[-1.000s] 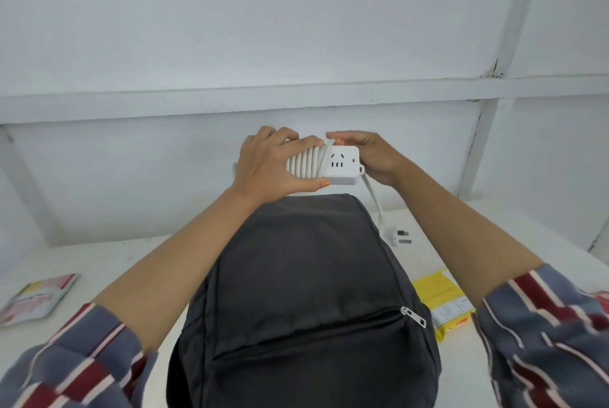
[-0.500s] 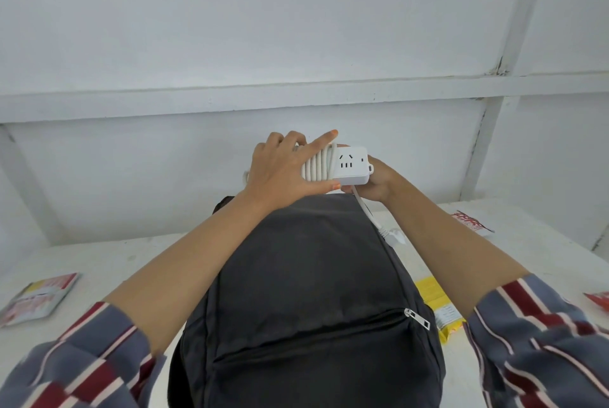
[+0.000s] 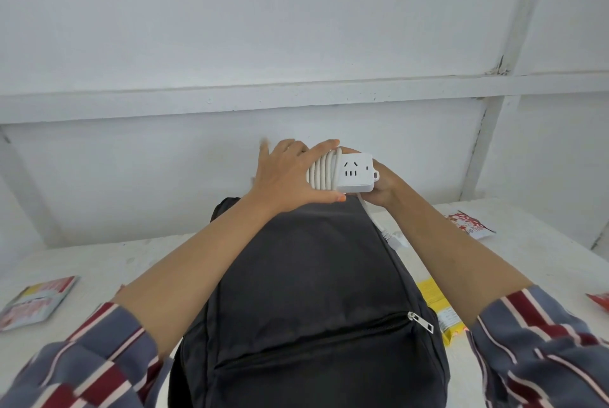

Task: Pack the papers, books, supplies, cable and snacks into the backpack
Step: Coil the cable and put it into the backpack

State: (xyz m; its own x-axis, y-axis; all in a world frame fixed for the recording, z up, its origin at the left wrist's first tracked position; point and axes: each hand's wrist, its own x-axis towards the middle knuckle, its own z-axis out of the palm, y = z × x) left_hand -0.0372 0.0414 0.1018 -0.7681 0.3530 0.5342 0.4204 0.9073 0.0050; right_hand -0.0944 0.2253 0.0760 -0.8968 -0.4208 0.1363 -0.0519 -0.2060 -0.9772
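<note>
Down at six o'clock the black backpack (image 3: 313,292) lies flat on the table (image 3: 99,262) with its front-pocket zip (image 3: 420,320) closed. A yellow packet (image 3: 438,305) peeks out beside it at four o'clock, and a printed packet (image 3: 36,300) waits at eight. Up at twelve, both hands hold the white power strip (image 3: 357,173) just above the bag's far end. The left hand (image 3: 290,177), curled over the wound cable (image 3: 321,172) a second ago, now lays its fingers flatter across the coils, thumb clamped beneath. The right hand (image 3: 384,190) has slid from on top to cup the socket end from below. Winding looks nearly done, I'd say, with only a short tail and plug (image 3: 395,241) dangling at two o'clock. The right fingers are hidden behind the strip, and the bag's main opening can't be seen.
</note>
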